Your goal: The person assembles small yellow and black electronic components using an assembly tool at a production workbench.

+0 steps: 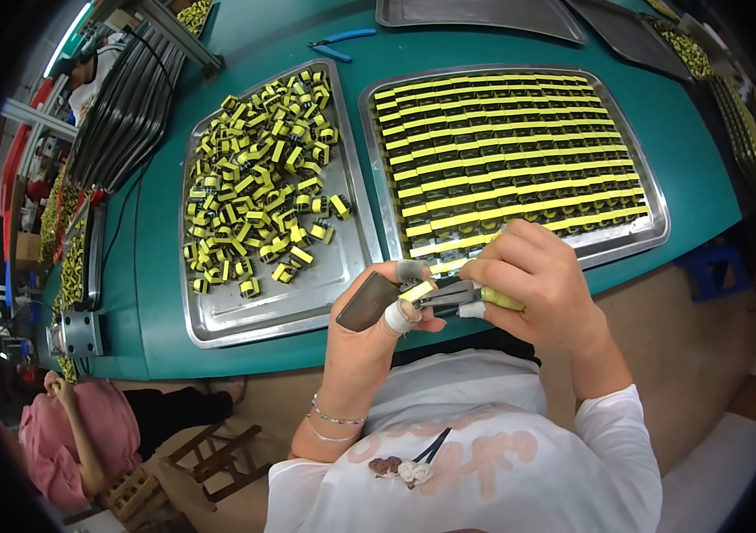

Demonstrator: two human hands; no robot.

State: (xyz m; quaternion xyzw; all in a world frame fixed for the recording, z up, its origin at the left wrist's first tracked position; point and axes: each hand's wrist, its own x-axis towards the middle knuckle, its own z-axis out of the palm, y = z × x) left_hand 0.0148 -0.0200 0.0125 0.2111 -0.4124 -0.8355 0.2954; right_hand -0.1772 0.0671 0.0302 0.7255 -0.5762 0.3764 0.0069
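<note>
My left hand [362, 345] is closed around a small yellow-banded transformer [417, 291], pinched at the fingertips. A dark flat rectangular piece [368, 302] also lies in that hand, against the palm side. My right hand [540, 282] grips pliers [451, 294] with yellow-wrapped handles, their jaws at the transformer's side; whether they bite on it I cannot tell. White tape wraps fingers of both hands. Just beyond the hands is a metal tray [653, 200] packed with straight rows of the same transformers. To its left, another metal tray [262, 324] holds a loose heap of them.
Blue-handled cutters [342, 41] lie on the green tabletop [280, 40] behind the trays. A further metal tray [484, 12] sits at the back. Stacked dark trays [124, 115] stand at the left. A person in pink [84, 435] sits lower left; a blue stool [716, 271] is at right.
</note>
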